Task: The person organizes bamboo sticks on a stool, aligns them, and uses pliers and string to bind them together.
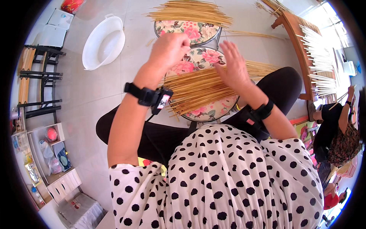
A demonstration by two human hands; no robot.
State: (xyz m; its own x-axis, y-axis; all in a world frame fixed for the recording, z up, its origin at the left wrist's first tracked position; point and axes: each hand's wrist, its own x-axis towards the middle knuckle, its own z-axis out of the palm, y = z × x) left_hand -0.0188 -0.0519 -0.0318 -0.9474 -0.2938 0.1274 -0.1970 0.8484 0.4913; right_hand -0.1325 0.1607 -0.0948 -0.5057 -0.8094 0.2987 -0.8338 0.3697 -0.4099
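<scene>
My left hand is raised near the upper part of a floral round stool, its fingers curled closed; what they hold, if anything, I cannot make out. My right hand is open, fingers extended, over the right part of a bundle of long thin yellow-brown sticks lying across the same stool between my knees. A second floral stool behind it carries another bundle of similar sticks. Both my wrists wear black strapped devices.
A white plastic tub sits on the floor at left, beside folded racks and shelving. A wooden bench at right holds pale sticks. Another person sits at the right edge, with someone else below.
</scene>
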